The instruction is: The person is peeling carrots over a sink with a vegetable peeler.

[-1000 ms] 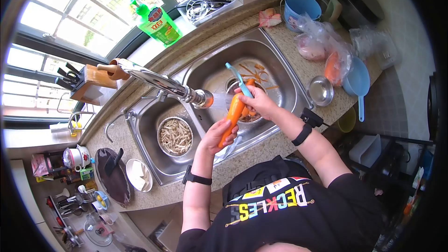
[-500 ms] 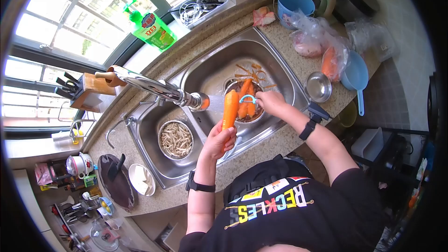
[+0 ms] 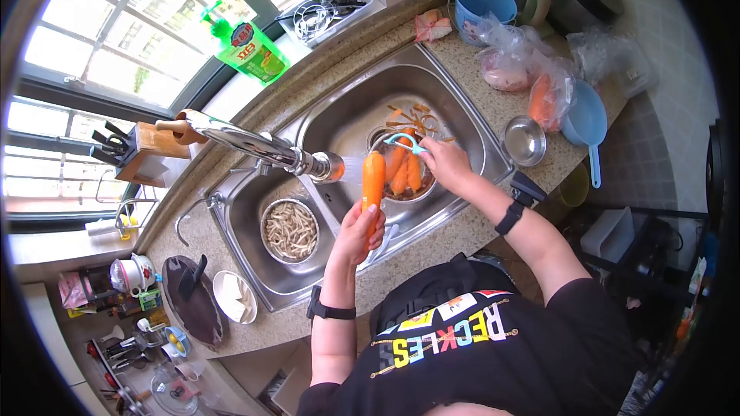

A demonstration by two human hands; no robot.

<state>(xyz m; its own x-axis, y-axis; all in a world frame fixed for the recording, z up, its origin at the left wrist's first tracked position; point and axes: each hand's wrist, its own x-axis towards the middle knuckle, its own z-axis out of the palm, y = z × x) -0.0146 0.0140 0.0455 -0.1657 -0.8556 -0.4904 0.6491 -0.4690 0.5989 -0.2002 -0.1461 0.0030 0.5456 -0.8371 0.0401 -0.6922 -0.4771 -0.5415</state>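
Note:
My left hand (image 3: 359, 233) is wrapped round the lower end of an orange carrot (image 3: 374, 179), held upright over the sink beside the running faucet (image 3: 308, 163). A light blue peeler (image 3: 405, 141) is pinched in my right hand (image 3: 445, 162), just right of the carrot's tip and apart from it. Below, several carrots (image 3: 407, 173) lie in a round metal bowl (image 3: 416, 199) in the large sink basin (image 3: 462, 92). Orange peelings (image 3: 416, 117) are scattered on the basin floor behind the bowl.
The smaller basin holds a bowl of pale, thin strips (image 3: 291, 229). At right on the counter are a small metal bowl (image 3: 524, 141), a blue strainer-shaped scoop (image 3: 586, 119) and plastic bags (image 3: 551, 96). A knife block (image 3: 154, 150) and green soap bottle (image 3: 250, 50) stand by the window.
The peeler has moved up and left, away from the carrot's side to beyond its tip. My left hand and the carrot have shifted slightly left and down.

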